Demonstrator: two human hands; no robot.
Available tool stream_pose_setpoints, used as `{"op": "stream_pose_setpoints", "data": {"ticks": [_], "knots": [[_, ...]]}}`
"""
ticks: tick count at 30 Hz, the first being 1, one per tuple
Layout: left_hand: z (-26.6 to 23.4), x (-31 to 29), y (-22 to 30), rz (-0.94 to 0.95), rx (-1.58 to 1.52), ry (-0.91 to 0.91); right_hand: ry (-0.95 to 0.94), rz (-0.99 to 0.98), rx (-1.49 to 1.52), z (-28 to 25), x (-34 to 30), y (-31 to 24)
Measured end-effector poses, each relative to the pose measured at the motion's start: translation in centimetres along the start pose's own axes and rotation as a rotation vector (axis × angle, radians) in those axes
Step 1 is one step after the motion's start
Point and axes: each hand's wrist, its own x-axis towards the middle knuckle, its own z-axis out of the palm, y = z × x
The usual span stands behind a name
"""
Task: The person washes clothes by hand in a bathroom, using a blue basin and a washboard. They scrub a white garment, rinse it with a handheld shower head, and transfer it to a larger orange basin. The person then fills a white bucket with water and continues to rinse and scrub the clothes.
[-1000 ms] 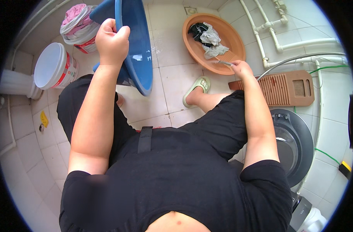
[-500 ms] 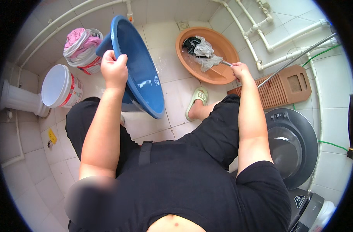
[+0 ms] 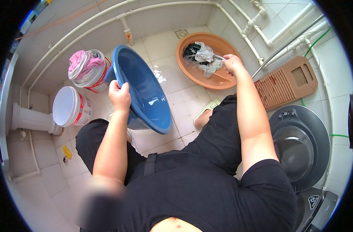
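My left hand (image 3: 119,94) is closed round the near-left rim of a big blue basin (image 3: 147,87), which is tipped steeply on edge with its inside facing right. A little water shines on its inner wall. My right hand (image 3: 232,64), also closed, grips a short grey tube (image 3: 219,57) over the orange-brown basin (image 3: 184,71). The tube points at wet white cloth (image 3: 205,54) lying there beside a dark cloth (image 3: 192,49). Its far end is hard to make out against the cloth.
At left stand a white bucket (image 3: 66,104) and another bucket holding pink-and-white cloth (image 3: 85,65). A brown washboard (image 3: 286,83) leans at right, near a dark grey lidded appliance (image 3: 300,147). White pipes (image 3: 163,7) run along the walls; the tile floor (image 3: 184,96) has wet patches.
The blue basin has come down and tilted back slightly, my left hand still on its rim. My right hand has moved a little left with the tube. The view has shifted slightly.
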Motion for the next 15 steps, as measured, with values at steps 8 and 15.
{"op": "stream_pose_setpoints", "data": {"ticks": [8,15], "knots": [[-0.51,0.64,-0.10,-0.019,0.127,0.006,-0.065,0.046,0.044,0.13,0.55,-0.19],[-0.71,0.24,0.04,-0.005,0.187,0.008,-0.057,0.068,0.101,-0.09,-0.08,-0.03]]}}
